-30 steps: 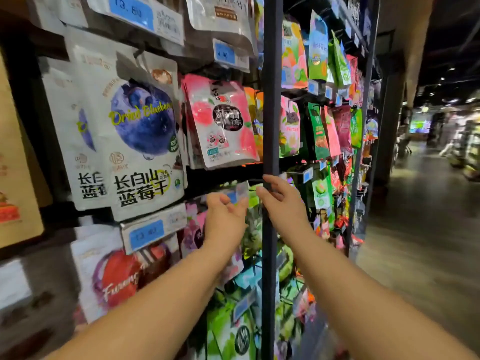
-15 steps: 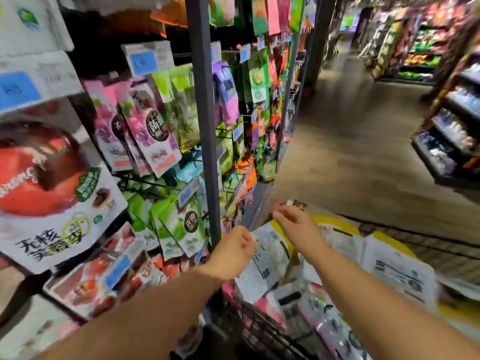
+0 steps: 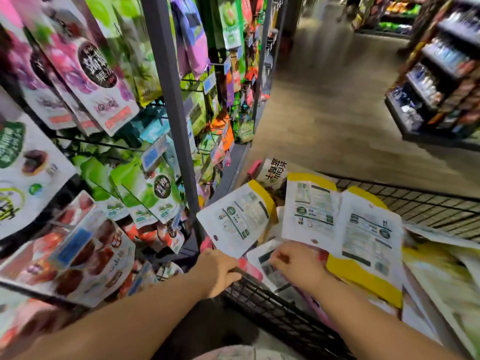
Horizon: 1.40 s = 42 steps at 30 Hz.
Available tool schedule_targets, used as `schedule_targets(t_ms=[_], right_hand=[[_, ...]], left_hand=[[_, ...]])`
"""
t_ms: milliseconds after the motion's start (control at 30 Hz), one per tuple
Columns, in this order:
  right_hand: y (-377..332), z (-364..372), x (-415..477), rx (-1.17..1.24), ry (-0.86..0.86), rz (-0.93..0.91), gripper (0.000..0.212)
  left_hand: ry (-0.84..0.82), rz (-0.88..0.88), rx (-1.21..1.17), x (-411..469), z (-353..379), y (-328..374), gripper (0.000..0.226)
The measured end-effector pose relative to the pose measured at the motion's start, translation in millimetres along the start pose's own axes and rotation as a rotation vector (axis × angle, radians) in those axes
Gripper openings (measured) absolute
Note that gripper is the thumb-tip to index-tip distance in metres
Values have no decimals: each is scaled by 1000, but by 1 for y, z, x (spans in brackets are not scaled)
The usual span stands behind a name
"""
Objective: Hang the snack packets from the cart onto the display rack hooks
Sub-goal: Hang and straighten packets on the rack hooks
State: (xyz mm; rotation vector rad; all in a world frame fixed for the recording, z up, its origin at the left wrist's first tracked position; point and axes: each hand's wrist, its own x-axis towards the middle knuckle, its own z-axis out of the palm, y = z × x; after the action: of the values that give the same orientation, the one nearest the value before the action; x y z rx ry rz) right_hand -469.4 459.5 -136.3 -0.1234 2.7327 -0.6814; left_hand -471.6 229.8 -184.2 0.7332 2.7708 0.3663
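A black wire-mesh cart [image 3: 428,206] held a loose heap of white-and-yellow plastic snack packets [image 3: 311,211], most lying printed backs up.

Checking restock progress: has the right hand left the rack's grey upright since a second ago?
Yes. The right hand has left the grey upright, dropping down and right of it into the cart, onto the snack packets.

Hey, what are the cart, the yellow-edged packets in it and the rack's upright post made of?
Cart: black wire mesh, likely coated metal, seen in its open grid. Yellow-edged packets: thin plastic film, probably matte, as they bend and barely glare. Upright post: flat grey bar, seemingly painted metal; blur leaves the finish uncertain.
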Motion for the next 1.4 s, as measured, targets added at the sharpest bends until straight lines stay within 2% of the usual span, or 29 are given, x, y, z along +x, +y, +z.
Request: schedule_targets(t_ms=[67, 167, 233, 333, 467, 600, 767, 900, 967, 1067, 1133, 1200, 1267, 1333, 1400], right_hand=[[-7, 8, 2, -41, -80, 32, 34], [-16, 17, 7, -177, -209, 68, 46], [-17, 21, 11, -265, -262, 73, 44], [-18, 27, 16, -241, -289, 93, 27], [-19, 31, 18, -144, -203, 117, 23], [-20, 25, 15, -26, -104, 76, 35], [-21, 19, 8, -19, -46, 118, 22], [-25, 2, 2, -18, 0, 119, 17], [-29, -11, 0, -8, 44, 115, 19], [-34, -22, 0, 174, 73, 149, 24], [-37, -24, 1, 335, 74, 196, 29], [-39, -27, 1, 454, 80, 231, 25], [-43, -36, -1, 603, 112, 272, 21], [-47, -45, -6, 768, 109, 311, 18], [-49, -50, -7, 808, 105, 310, 16]], left_hand=[[67, 49, 2, 0, 2, -3, 35], [40, 55, -20, -1, 1, -4, 30], [35, 49, -8, 0, 0, -5, 28], [4, 38, -26, 0, -2, -2, 28], [-12, 15, -67, 0, -3, -2, 27], [-42, -13, -116, -1, -4, -4, 23], [-97, -82, -202, -2, -15, 1, 32], [-100, -197, -394, -4, -22, 6, 23], [-29, -294, -542, -4, -26, 10, 25], [50, -313, -662, -4, -34, 15, 55], [-11, -206, -606, -7, -37, 22, 72], [-17, -125, -553, -10, -38, 32, 77], [73, -181, -653, -8, -39, 39, 69], [144, -256, -725, -6, -43, 43, 49], [141, -250, -754, -4, -48, 46, 27]])
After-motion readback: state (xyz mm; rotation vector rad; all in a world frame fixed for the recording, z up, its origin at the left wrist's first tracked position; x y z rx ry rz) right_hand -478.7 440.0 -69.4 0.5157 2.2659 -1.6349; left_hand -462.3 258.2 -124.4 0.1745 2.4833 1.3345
